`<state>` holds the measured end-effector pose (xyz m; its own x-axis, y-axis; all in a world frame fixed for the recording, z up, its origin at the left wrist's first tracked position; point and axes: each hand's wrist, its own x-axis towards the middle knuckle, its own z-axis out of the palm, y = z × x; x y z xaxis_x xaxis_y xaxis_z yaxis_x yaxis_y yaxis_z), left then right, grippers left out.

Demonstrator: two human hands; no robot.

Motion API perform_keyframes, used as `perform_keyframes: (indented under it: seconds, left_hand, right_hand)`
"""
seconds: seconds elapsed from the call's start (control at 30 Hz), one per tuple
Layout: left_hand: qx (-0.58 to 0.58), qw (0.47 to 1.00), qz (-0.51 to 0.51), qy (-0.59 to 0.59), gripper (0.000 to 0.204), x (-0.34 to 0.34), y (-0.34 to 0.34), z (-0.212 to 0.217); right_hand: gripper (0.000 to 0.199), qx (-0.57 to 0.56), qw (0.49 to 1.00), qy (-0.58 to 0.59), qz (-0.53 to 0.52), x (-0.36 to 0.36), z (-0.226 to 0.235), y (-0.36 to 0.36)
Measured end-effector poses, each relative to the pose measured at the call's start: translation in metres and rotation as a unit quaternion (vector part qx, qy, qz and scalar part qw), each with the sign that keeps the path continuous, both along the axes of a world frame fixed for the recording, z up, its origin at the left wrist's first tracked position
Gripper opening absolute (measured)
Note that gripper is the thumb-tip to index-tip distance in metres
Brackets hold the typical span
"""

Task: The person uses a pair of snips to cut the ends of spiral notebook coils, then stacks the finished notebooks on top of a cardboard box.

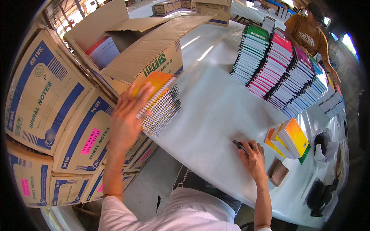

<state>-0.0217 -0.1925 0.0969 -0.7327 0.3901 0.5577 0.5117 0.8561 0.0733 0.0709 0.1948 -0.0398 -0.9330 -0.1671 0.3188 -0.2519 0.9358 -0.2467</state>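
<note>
Toward the table's left edge stands a stack of spiral notebooks (161, 115), with an orange-yellow cover on top and the coils facing me. My left hand (129, 109) grips the left side of the upper notebooks, its fingers bent over the cover. My right hand (252, 157) rests low over the table, closed on a small black hand tool (239, 145) that looks like pliers or cutters; its handles are partly hidden in the palm. Right of that hand, several yellow-covered notebooks (293, 137) lie fanned, apart from it.
An open carton (169, 63) holds notebooks behind the left stack. More closed cartons (46, 92) are piled at left. Tall notebook stacks (250, 54) stand at far right, near another person (308, 34). A brown block (278, 173) and black coils (316, 192) lie at right.
</note>
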Motion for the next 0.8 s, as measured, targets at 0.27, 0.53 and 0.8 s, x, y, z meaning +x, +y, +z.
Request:
perform_keyframes:
  seconds: [0.27, 0.53, 0.8]
  left_hand:
    - [0.217, 0.948, -0.217, -0.091, 0.049, -0.007, -0.029, -0.002]
    - [0.371, 0.899, -0.146, -0.183, 0.044, -0.026, -0.04, -0.03]
    - [0.122, 0.973, -0.079, -0.177, 0.041, 0.003, -0.068, -0.022]
  right_hand:
    - [0.067, -0.505, 0.849, -0.124, 0.095, -0.036, 0.037, -0.068]
    - [0.054, -0.509, 0.799, 0.093, 0.307, -0.115, 0.083, -0.171]
    - [0.047, -0.202, 0.903, 0.124, 0.359, -0.108, 0.073, -0.234]
